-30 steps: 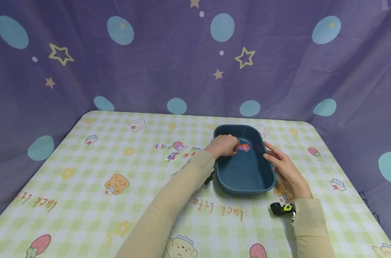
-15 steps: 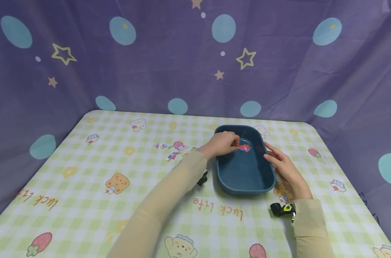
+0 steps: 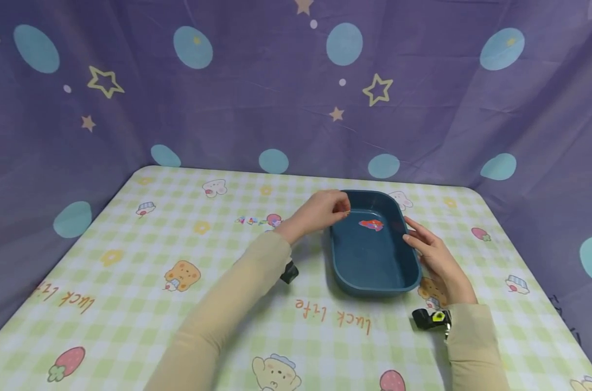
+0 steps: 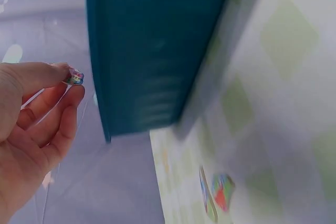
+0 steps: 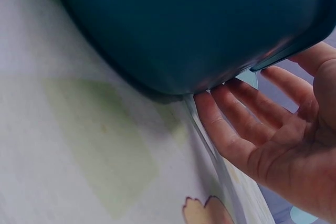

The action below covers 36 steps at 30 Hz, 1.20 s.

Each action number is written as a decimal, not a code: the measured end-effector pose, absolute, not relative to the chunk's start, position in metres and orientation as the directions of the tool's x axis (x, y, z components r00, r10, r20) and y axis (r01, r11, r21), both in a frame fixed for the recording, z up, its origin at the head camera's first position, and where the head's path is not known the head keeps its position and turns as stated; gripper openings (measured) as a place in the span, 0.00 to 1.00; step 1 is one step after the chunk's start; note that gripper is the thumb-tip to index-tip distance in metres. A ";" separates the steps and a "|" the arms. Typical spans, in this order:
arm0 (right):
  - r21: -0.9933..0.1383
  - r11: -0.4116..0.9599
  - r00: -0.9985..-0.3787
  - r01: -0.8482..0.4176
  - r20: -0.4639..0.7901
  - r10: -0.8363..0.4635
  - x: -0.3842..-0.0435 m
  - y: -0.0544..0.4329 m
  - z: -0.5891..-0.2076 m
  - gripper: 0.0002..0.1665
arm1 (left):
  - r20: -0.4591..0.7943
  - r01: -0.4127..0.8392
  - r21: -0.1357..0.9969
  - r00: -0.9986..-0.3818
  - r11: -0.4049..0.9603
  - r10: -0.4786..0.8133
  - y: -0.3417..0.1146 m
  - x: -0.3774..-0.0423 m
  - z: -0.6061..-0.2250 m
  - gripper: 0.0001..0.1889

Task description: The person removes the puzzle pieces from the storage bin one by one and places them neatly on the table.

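Observation:
My left hand (image 3: 320, 212) is above the left rim of a dark teal tub (image 3: 374, 266). Between thumb and fingertips it pinches a small, flat, multicoloured piece (image 4: 76, 78), mostly hidden by the fingers. Inside the tub, towards its far end, lies a flat red and purple piece (image 3: 371, 225). My right hand (image 3: 437, 260) rests against the tub's right side. Its fingers are nearly straight and touch the outer wall (image 5: 184, 40), with the thumb near the rim.
Several small colourful pieces (image 3: 252, 221) lie on the checked tablecloth (image 3: 129, 304) left of the tub, partly hidden by the left arm. A purple curtain (image 3: 256, 98) hangs behind the table. Black straps (image 3: 289, 272) sit at both wrists.
My left hand has risen and moved left from inside the tub to its left rim, pinching a small piece. The red piece stays in the tub, and the right hand keeps its place.

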State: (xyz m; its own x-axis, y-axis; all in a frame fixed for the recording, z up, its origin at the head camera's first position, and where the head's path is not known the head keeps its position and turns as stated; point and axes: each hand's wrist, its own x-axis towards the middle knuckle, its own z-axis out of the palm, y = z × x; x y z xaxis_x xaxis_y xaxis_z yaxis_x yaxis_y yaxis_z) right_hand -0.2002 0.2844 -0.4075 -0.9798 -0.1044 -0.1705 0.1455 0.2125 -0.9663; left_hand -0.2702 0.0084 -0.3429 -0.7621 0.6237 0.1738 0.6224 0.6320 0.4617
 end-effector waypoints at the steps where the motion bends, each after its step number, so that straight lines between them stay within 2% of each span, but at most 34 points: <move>1: -0.966 0.217 -0.980 0.144 -0.170 -0.104 -0.200 0.284 -0.408 0.37 | 0.177 0.611 0.473 -0.771 0.634 0.611 0.003 -0.270 -0.343 0.02; 6: -0.968 0.204 -0.979 0.147 -0.172 -0.107 -0.201 0.284 -0.407 0.37 | 0.177 0.537 0.525 -0.828 0.661 0.532 -0.023 -0.267 -0.345 0.03; 12: -0.969 0.194 -0.978 0.153 -0.177 -0.110 -0.201 0.284 -0.408 0.38 | 0.166 0.474 0.555 -0.869 0.684 0.467 -0.054 -0.264 -0.349 0.06; 36: -0.967 0.201 -0.979 0.153 -0.176 -0.105 -0.201 0.283 -0.406 0.38 | 0.140 0.365 0.538 -0.928 0.760 0.346 -0.148 -0.263 -0.381 0.07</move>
